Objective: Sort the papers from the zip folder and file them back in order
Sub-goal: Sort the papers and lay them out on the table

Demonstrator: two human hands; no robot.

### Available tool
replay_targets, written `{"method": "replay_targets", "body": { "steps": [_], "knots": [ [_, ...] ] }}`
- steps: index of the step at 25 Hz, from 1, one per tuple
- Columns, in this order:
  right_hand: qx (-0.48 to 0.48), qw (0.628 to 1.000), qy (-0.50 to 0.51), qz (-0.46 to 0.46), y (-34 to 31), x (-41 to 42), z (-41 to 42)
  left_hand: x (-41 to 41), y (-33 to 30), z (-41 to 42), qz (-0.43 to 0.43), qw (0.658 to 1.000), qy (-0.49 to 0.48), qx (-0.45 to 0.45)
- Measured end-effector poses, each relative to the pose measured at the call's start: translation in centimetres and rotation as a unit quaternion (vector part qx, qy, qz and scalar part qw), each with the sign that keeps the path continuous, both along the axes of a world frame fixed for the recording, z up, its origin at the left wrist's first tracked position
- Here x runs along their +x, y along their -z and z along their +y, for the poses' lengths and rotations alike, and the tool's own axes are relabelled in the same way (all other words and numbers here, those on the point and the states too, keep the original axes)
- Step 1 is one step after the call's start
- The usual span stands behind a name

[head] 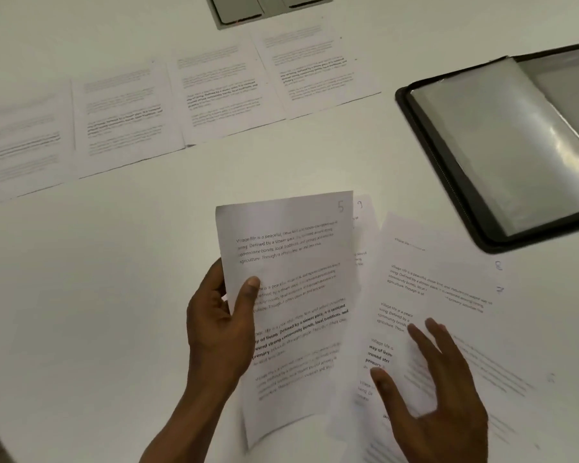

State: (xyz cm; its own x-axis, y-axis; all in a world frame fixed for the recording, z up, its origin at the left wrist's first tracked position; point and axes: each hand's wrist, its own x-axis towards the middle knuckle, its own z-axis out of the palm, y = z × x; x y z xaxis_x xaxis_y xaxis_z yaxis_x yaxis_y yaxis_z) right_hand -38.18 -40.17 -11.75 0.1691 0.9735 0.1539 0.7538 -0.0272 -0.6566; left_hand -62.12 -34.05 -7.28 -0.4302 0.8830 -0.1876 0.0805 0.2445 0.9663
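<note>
My left hand [219,325] grips a printed sheet marked 5 [291,295] by its left edge, thumb on the front, and holds it lifted off the white table. To its right lies a loose pile of printed sheets [448,295], fanned out, with handwritten numbers at their corners. My right hand [438,389] rests on that pile with fingers spread and straight. Several more sheets [214,85] lie side by side in a row across the far part of the table. The black zip folder [448,182] lies open at the right, showing clear plastic sleeves.
A grey recessed panel [268,10] sits in the table at the far edge. Bare white table surface [97,279] stretches to the left of my left hand and between the row of sheets and the pile.
</note>
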Motion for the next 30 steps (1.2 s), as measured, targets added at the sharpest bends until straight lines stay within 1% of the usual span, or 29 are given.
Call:
{"method": "replay_targets", "body": {
  "steps": [2, 4, 6, 7, 10, 11, 17, 20, 22, 23, 25, 28, 30],
  "knots": [
    [-0.02, 0.997, -0.001, 0.072, -1.9, -2.7, 2.2, -1.3, -1.0, -0.3, -0.012, 1.0, -0.009, 0.021],
    [-0.082, 0.986, 0.005, 0.147, -3.0, -5.3, 4.8, -2.6, -2.3, -0.6, -0.025, 0.998, -0.024, 0.046],
    [-0.156, 0.966, 0.003, 0.205, -3.7, -7.4, 7.2, -4.2, -3.2, -1.1, -0.039, 0.997, -0.034, 0.058],
    [-0.177, 0.955, -0.007, 0.24, -3.8, -8.6, 8.4, -5.5, -3.5, -1.3, -0.046, 0.996, -0.041, 0.063],
    [-0.202, 0.91, -0.046, 0.36, -4.3, -11.9, 10.4, -10.1, -3.6, -1.8, -0.066, 0.994, -0.067, 0.057],
    [-0.205, 0.902, -0.055, 0.375, -4.4, -12.8, 10.6, -11.5, -3.6, -2.0, -0.072, 0.993, -0.08, 0.053],
    [-0.213, 0.9, -0.073, 0.374, -3.6, -22.3, 11.0, -21.8, -3.0, -3.0, -0.078, 0.988, -0.132, 0.021],
    [-0.211, 0.889, -0.073, 0.4, -3.3, -28.4, 11.7, -26.9, -0.8, -3.3, -0.078, 0.985, -0.154, -0.025],
    [-0.214, 0.892, -0.081, 0.389, -2.4, -32.8, 12.2, -30.3, 1.1, -3.4, -0.052, 0.981, -0.179, -0.053],
    [-0.214, 0.9, -0.088, 0.37, -1.7, -34.8, 12.4, -31.8, 2.0, -3.4, -0.021, 0.979, -0.19, -0.065],
    [-0.202, 0.921, -0.105, 0.315, -0.5, -38.5, 12.7, -34.5, 3.7, -3.2, 0.069, 0.975, -0.192, -0.083],
    [-0.168, 0.947, -0.118, 0.245, 1.2, -42.4, 12.8, -37.7, 5.7, -3.0, 0.203, 0.962, -0.154, -0.101],
    [-0.138, 0.961, -0.123, 0.205, 1.9, -43.9, 12.6, -38.8, 6.6, -2.9, 0.288, 0.943, -0.122, -0.113]
  ]
}}
